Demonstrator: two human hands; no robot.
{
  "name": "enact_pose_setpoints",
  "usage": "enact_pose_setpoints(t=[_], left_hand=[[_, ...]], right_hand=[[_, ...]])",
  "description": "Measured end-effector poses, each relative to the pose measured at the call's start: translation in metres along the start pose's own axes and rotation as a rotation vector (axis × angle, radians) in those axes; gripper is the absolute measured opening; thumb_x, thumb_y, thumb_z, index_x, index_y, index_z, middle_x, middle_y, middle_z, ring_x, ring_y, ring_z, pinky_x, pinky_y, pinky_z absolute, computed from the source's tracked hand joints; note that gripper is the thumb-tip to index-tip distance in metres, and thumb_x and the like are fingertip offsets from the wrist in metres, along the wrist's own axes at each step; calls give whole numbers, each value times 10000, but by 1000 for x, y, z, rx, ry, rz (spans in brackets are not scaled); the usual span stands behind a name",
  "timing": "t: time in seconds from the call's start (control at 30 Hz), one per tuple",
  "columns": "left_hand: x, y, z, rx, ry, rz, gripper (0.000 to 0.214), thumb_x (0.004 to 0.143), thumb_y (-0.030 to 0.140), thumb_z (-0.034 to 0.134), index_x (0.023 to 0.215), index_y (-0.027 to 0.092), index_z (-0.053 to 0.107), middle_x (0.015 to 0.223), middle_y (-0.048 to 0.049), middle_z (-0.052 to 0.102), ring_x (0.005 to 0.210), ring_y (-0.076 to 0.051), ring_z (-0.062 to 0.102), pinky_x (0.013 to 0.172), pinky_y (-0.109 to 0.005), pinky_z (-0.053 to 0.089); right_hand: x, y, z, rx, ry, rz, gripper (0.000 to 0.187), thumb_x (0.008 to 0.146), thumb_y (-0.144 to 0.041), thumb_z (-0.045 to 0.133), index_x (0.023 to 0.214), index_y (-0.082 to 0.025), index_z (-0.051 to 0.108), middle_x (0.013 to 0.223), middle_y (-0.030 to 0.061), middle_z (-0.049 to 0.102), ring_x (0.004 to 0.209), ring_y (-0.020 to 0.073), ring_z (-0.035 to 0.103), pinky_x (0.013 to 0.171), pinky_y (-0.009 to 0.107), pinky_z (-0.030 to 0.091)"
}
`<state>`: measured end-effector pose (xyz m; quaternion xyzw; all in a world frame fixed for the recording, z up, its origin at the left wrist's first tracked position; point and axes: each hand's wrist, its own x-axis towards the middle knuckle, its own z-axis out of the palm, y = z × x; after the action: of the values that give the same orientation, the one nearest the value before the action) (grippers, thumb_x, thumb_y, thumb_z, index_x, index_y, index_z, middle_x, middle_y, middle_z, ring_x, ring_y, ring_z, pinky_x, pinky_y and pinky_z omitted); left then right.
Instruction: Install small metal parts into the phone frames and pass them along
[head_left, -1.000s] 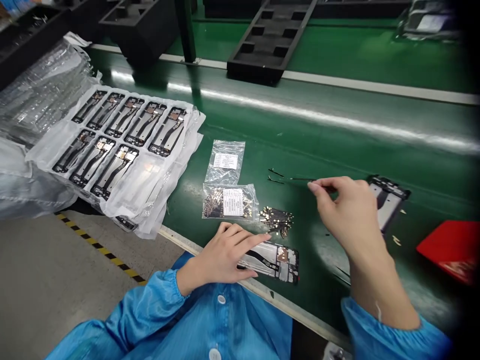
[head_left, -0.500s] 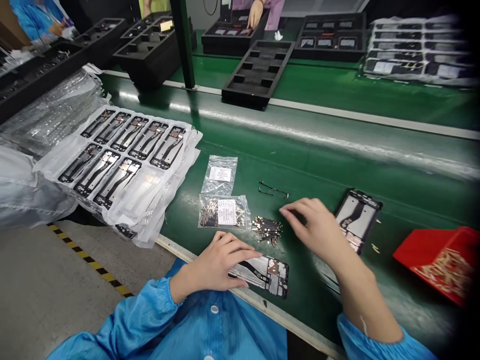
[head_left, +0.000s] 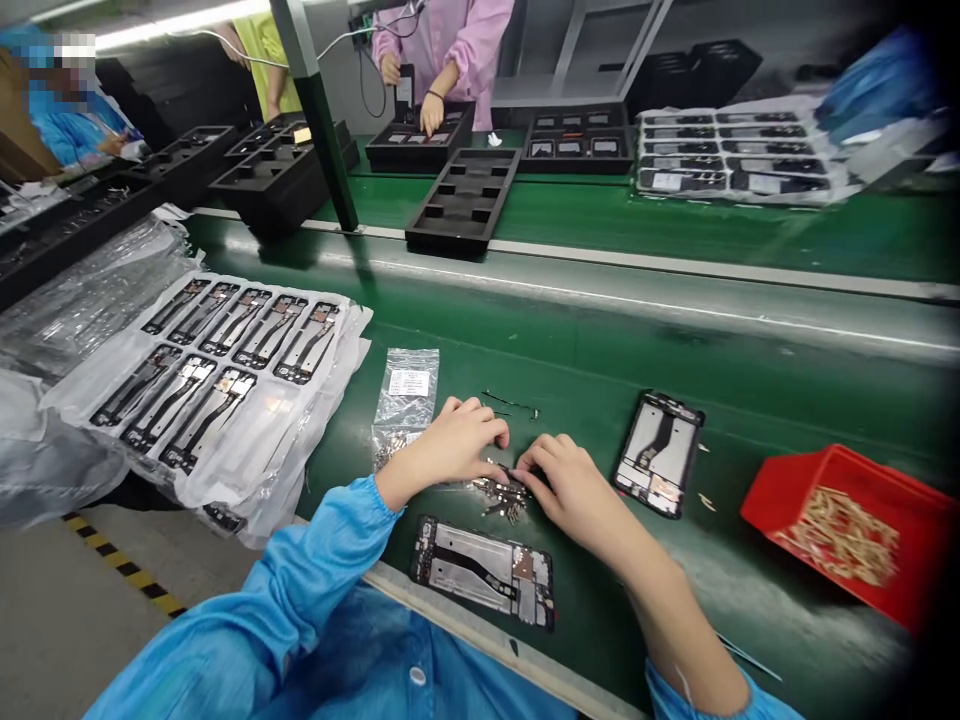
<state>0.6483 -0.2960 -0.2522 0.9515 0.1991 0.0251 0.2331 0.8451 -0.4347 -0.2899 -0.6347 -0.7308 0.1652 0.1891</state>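
Note:
My left hand (head_left: 457, 447) and my right hand (head_left: 564, 482) meet over a small heap of gold-and-black small parts (head_left: 502, 494) on the green belt (head_left: 600, 330). Both hands have curled fingers pinching at the heap; what each holds is too small to make out. A phone frame (head_left: 484, 570) lies flat near the belt's front edge, just below the hands. A second phone frame (head_left: 658, 452) lies to the right of my right hand. A clear labelled bag (head_left: 407, 385) lies just left of my left hand.
A white tray of several phone frames (head_left: 217, 370) lies at the left on plastic wrap. A red bin of gold parts (head_left: 855, 520) stands at the right. Black foam trays (head_left: 461, 200) sit beyond the belt, where a person in pink (head_left: 442, 50) works.
My left hand left the near phone frame and moved up to the parts heap. My right hand came down and left to the same heap. The camera tilted up.

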Motion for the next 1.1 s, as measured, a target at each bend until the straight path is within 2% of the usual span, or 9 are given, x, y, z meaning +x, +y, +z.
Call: enact_pose_setpoints(t=[0.17,0.33,0.5,0.63,0.7,0.8,0.93,1.03,1.1], left_hand=[[-4,-12,13,-28,67,30,550,796,650,855,1106,228,686,1090,-40,728,1111,-267,581,943,-388,335],[-9,-12,11,-46,89,64,445,832,554,877,1077,223,709,1070,-41,726,1100,-265,577,941,-395,313],[-8,-14,10,-149,29,150,210,916,418,841,965,231,758,982,-15,725,1040,-228,592,960,-394,298],[-9,-13,8,-182,-37,162,144,945,350,821,945,222,754,954,-12,732,1019,-222,598,951,-384,298],[-10,-9,5,-208,-14,145,245,921,416,839,1042,228,738,1028,-19,747,1056,-233,601,952,-381,304],[-11,1,0,-315,69,109,401,958,571,748,1142,221,686,1118,-34,748,1097,-235,601,977,-382,322],[-11,12,-1,-431,135,117,425,1151,444,421,900,195,658,910,-18,713,968,-190,602,987,-377,333],[-11,14,0,-482,234,69,403,1140,373,469,814,191,621,838,-5,698,903,-176,597,959,-361,346],[-11,14,0,-499,267,53,379,1127,351,500,805,193,623,829,0,707,892,-172,600,950,-356,350]], right_hand=[[-3,-11,-3,20,-15,40,108,1100,-249,546,1029,-205,613,1071,78,634,995,268,567,857,416,463],[-6,-26,-5,24,-23,109,71,1057,-220,636,992,-208,612,1042,68,646,990,275,574,832,408,459],[-6,-28,-8,317,68,155,138,1060,-193,596,927,-226,607,912,26,667,880,221,608,810,357,479],[-6,-23,-13,620,296,342,208,1069,-397,620,956,-223,643,826,17,680,729,178,630,687,307,496],[-7,-22,-15,759,343,422,302,1020,-507,691,961,-211,681,794,18,685,694,169,632,658,296,498],[-6,-26,-19,868,217,410,394,945,-589,769,916,-198,733,742,17,682,661,156,608,635,285,493],[-3,-35,-24,1019,104,348,435,956,-625,744,939,-191,752,753,30,699,660,151,618,627,275,519],[-4,-36,-27,1072,103,326,438,997,-616,694,999,-186,777,855,66,746,718,159,664,660,272,562],[-5,-33,-26,1074,121,329,401,968,-581,751,1026,-187,798,894,75,759,752,161,683,689,266,582]])
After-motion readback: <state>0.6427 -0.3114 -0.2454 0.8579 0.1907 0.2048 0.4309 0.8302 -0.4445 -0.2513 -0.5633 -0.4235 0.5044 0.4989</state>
